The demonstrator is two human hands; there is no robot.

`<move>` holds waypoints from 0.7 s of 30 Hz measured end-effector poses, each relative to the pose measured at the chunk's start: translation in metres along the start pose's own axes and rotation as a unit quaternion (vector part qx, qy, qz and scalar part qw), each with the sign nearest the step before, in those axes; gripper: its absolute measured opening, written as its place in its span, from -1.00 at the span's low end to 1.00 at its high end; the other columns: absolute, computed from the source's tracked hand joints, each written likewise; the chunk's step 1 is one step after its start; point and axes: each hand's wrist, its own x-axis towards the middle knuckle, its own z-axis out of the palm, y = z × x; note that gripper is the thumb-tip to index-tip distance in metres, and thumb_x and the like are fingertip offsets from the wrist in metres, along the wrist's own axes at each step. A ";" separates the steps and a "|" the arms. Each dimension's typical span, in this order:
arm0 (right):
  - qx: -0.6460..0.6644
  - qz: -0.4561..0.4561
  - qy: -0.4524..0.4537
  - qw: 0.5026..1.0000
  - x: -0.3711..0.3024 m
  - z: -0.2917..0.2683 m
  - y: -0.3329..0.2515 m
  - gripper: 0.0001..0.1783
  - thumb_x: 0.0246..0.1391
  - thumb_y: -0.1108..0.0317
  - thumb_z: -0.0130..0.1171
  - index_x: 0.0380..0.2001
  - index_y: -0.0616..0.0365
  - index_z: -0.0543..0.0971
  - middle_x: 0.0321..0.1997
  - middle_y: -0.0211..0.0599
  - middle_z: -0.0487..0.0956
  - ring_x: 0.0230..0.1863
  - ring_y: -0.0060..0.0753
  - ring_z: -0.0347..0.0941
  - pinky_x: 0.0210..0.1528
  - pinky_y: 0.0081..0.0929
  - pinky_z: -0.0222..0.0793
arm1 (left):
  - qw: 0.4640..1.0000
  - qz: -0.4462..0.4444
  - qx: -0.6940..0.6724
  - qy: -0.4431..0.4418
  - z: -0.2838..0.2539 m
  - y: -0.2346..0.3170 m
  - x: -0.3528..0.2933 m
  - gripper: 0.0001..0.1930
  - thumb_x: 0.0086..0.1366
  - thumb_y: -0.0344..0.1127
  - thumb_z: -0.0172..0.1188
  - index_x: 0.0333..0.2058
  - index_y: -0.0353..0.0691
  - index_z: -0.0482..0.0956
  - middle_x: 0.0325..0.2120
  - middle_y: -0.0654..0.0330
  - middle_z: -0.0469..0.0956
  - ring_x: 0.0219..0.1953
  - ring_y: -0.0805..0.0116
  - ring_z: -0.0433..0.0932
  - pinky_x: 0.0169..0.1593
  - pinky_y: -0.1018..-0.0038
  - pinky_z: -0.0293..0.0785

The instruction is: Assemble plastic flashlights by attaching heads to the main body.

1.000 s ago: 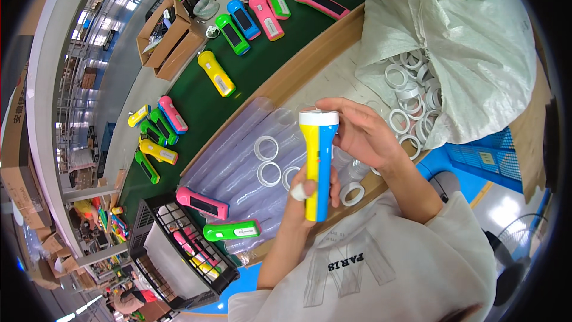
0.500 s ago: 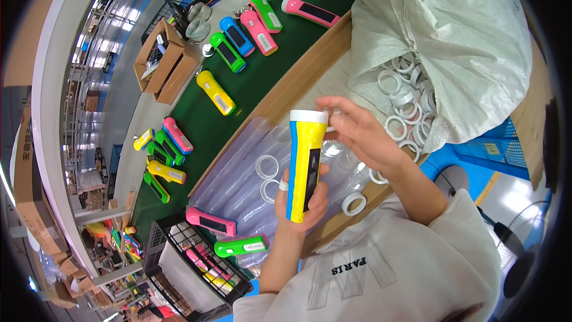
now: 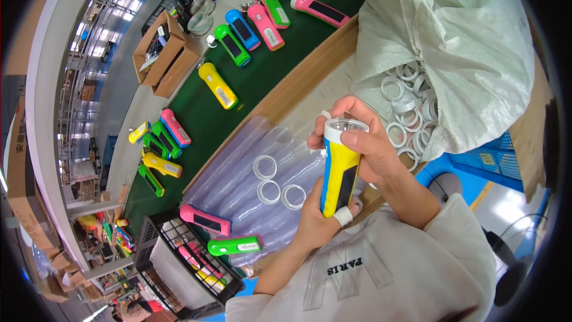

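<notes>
A yellow and blue flashlight (image 3: 342,167) with a dark panel along its side stands tilted in front of my chest, lens end up. My left hand (image 3: 313,220) is closed round its lower body, with white tape on one digit. Up at the lens end, my right hand (image 3: 378,152) grips the white ring (image 3: 333,133) on the head, thumb in front and fingers behind. Three loose white rings, one of them a white ring (image 3: 283,197) nearest my left hand, lie on clear plastic tubes (image 3: 226,158) beneath.
A white woven sack (image 3: 453,42) spills several white rings (image 3: 392,89) at the right. Across the carton edge (image 3: 298,71), several coloured flashlights (image 3: 217,86) lie on a green belt (image 3: 256,80). A black crate (image 3: 161,250) holds more at lower left; an open cardboard box (image 3: 170,62) stands beyond the belt.
The flashlight has moved right and tilted, showing its clear lens end. My right hand has gone from beside the head to gripping its white ring. A third loose ring has come into sight.
</notes>
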 end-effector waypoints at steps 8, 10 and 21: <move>0.064 -0.007 -0.086 0.994 -0.015 0.008 0.029 -0.63 -0.10 0.16 0.30 -0.34 -0.03 0.32 -0.24 -0.14 0.47 -0.15 -0.12 0.52 0.02 -0.14 0.46 | 0.872 -0.090 -0.417 -0.241 0.001 -0.006 -0.039 -0.41 0.12 -0.43 0.23 0.13 -0.28 0.24 -0.39 0.15 0.44 -0.52 0.39 0.47 -0.44 0.52 0.38; 0.203 0.008 -0.129 0.971 -0.018 0.011 0.039 -0.64 -0.07 0.13 0.29 -0.39 -0.05 0.31 -0.25 -0.16 0.46 -0.17 -0.15 0.51 0.03 -0.15 0.47 | 0.879 -0.068 -0.405 -0.242 0.004 -0.013 -0.045 -0.33 0.11 -0.36 0.21 0.19 -0.29 0.16 -0.42 0.11 0.40 -0.62 0.34 0.41 -0.55 0.51 0.29; -0.079 -0.053 0.001 0.995 -0.036 0.029 0.041 -0.74 0.07 0.42 0.21 -0.38 0.05 0.28 -0.19 -0.07 0.52 -0.08 -0.25 0.49 -0.08 -0.37 0.42 | 0.958 0.139 0.225 0.114 -0.022 -0.032 -0.044 -0.46 0.10 -0.41 0.32 0.05 -0.35 0.34 -0.28 0.02 0.58 -0.26 0.22 0.60 -0.14 0.38 0.50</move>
